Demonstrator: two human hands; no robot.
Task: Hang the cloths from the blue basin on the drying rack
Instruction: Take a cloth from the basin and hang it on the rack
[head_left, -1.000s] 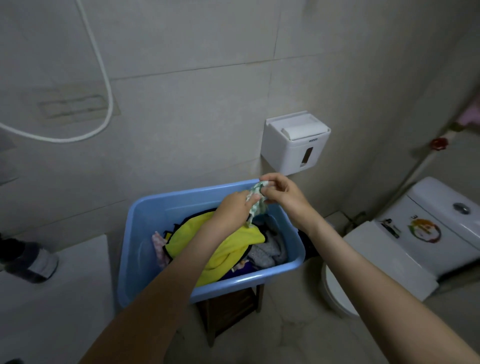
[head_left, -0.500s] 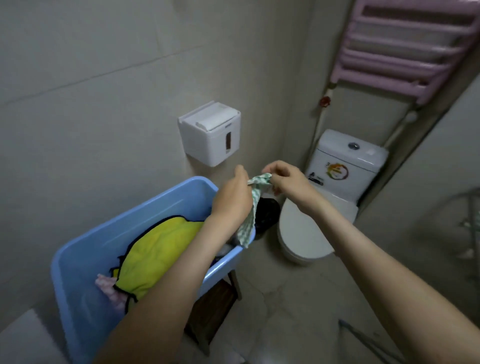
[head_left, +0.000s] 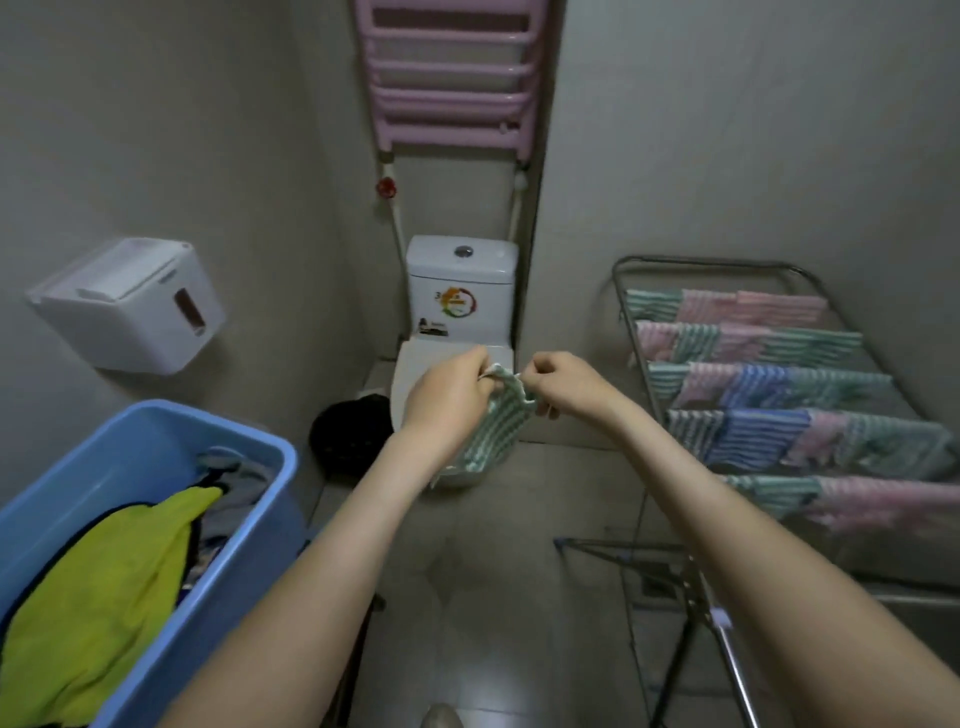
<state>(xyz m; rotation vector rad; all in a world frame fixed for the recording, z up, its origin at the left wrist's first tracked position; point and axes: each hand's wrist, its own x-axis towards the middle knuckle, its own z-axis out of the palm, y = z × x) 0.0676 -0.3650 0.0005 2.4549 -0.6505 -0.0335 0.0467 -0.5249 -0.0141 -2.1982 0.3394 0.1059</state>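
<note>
— The green striped cloth (head_left: 496, 431) is clear of the blue basin (head_left: 254, 454) now. Half a second ago it hung right over the rim; now it is out in the middle of the room, in front of the toilet (head_left: 460, 291).

— And both hands are on it?

— Yes. The left hand (head_left: 447, 395) and the right hand (head_left: 566, 384) each pinch the top edge with curled fingers, close together, and the rest dangles below the left wrist.

— So which step is this?

— The carry, I'd say, with a bit of spreading out. The cloth is lifted but not yet hung.

— Where does it go?

— The drying rack (head_left: 701, 259) stands to the right, against the wall, well apart from the hands. Its rails already carry rows of hung striped cloths (head_left: 769, 384), pink, green and blue.

— Any room left?

— The far rail looks bare, and perhaps the near end. Next, I reckon, the hands must pull apart to open the edge, swing right and drape it over a free rail.

— And the basin?

— Near left, with a yellow cloth (head_left: 119, 571) and grey ones in it, so plenty remains.
</note>
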